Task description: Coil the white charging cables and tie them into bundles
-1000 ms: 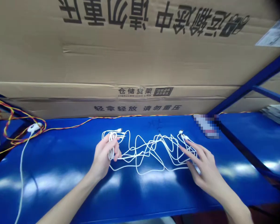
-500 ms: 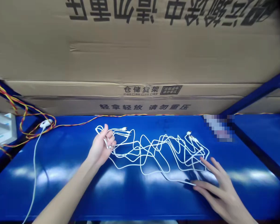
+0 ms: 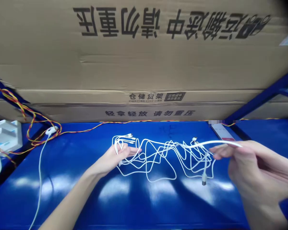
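A tangle of white USB cables (image 3: 174, 143) stretches across the blue shelf between my hands. My left hand (image 3: 118, 156) is at the tangle's left end, closed loosely around the cables, with a loop passing by the thumb. Several small plugs (image 3: 131, 138) lie just beyond its fingers. On the right, my right hand (image 3: 256, 166) is raised above the shelf and pinches one white cable (image 3: 216, 141), which runs back toward the tangle. A USB-A plug (image 3: 204, 180) hangs below and left of that hand. More plugs (image 3: 194, 139) sit at the tangle's right end.
Cardboard boxes (image 3: 144, 73) form a wall behind the blue shelf (image 3: 86, 198). At left are a white power strip (image 3: 8, 135), red-yellow twisted wires (image 3: 33, 121) and a white cord (image 3: 40, 179). A partly blurred flat item (image 3: 222, 131) lies by the right post.
My right hand has lifted and moved right, raising one cable so its USB plug dangles. My left hand has shifted slightly right, its fingers now pointing right.
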Motion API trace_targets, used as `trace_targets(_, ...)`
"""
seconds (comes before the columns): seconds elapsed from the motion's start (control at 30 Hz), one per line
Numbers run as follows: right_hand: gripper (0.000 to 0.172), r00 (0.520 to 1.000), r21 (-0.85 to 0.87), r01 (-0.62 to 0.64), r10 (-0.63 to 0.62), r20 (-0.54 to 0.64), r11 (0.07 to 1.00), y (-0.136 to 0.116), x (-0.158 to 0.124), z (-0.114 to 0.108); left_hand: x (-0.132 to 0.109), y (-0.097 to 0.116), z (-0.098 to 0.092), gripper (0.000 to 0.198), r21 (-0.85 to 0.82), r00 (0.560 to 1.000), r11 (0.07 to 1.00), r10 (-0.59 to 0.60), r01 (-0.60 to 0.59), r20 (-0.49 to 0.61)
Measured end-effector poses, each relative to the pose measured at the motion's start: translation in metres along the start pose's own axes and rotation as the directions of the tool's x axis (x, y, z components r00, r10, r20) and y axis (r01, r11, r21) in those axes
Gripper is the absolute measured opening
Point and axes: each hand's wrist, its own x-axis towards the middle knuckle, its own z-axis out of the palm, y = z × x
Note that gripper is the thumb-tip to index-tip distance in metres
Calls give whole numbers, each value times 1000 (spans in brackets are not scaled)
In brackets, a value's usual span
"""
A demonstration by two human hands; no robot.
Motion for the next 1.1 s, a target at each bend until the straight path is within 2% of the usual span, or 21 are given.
trace_targets(0.03,6,998,41,22,-20,-57,999,-7,6,14,-1,0,1,39,-8,1000,1000,-6,7,23)
trace_targets(0.1,10,997,134,74,-70,-32,988,-18,14,39,-1,-2,1,43,-24,997,1000,-9,11,70)
trace_targets(0.17,13,997,194,58,-65,31,979,-23,16,58,0,-4,1,42,-60,998,998,29,-25,58)
trace_targets(0.23,13,998,228,-22,7,70,973,-22,12,72,1,-6,1,35,-122,997,990,75,-76,-13)
trace_targets(0.33,15,968,271,-241,213,131,932,-15,-1,88,5,-11,3,51,-209,993,973,87,-102,-79)
trace_targets(0.4,23,903,302,-424,374,212,854,-9,-11,98,7,-14,6,53,-228,989,967,87,-113,-121)
trace_targets(0.47,32,803,318,-590,501,323,742,-4,-20,108,10,-17,9,43,-232,970,960,102,-154,-223)
trace_targets(0.53,40,700,301,-707,571,429,640,0,-29,114,13,-18,12,35,-251,936,944,126,-216,-330)
trace_targets(0.6,45,621,260,-772,599,507,580,4,-36,118,14,-17,14,30,-291,915,921,137,-259,-380)
trace_targets(0.7,50,544,194,-814,603,584,547,7,-45,120,14,-15,15,23,-319,934,916,133,-244,-333)
trace_targets(0.77,52,508,164,-833,613,605,528,7,-49,121,12,-14,17,26,-273,947,937,138,-220,-289)
trace_targets(0.83,54,490,154,-845,628,605,512,5,-53,123,10,-15,22,31,-208,950,956,146,-208,-275)
trace_targets(0.93,54,500,159,-841,628,596,518,1,-58,129,5,-18,31,42,-144,964,979,108,-146,-243)
trace_targets(1.03,53,512,144,-829,630,584,540,-2,-66,134,0,-24,38,57,-201,987,976,58,-87,-149)
trace_targets(1.1,54,513,131,-829,646,566,543,-5,-70,138,-1,-29,40,69,-273,993,957,80,-102,-89)
